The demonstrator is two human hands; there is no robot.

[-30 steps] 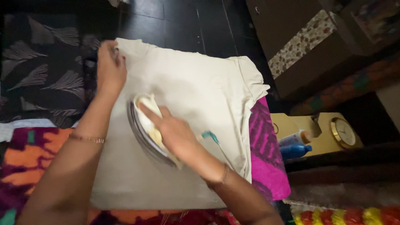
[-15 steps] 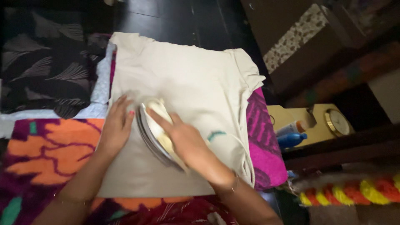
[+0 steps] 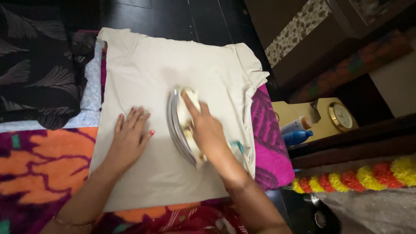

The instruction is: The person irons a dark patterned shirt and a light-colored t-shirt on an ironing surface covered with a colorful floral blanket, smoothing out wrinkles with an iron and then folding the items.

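Cream t-shirt lies flat, front down or up can't tell, spread over a patterned cloth in orange, purple and magenta. Iron sits on the shirt, right of shirt centre, sole down. Right hand is closed around the iron's handle, index finger stretched along the top. Left hand lies flat on the shirt just left of the iron, fingers spread, palm down, holding nothing; not touching the iron. Black leaf-print fabric lies off the shirt's left edge. Right of the shirt: a yellow stand with a round clock and a blue bottle. Flower garland below those
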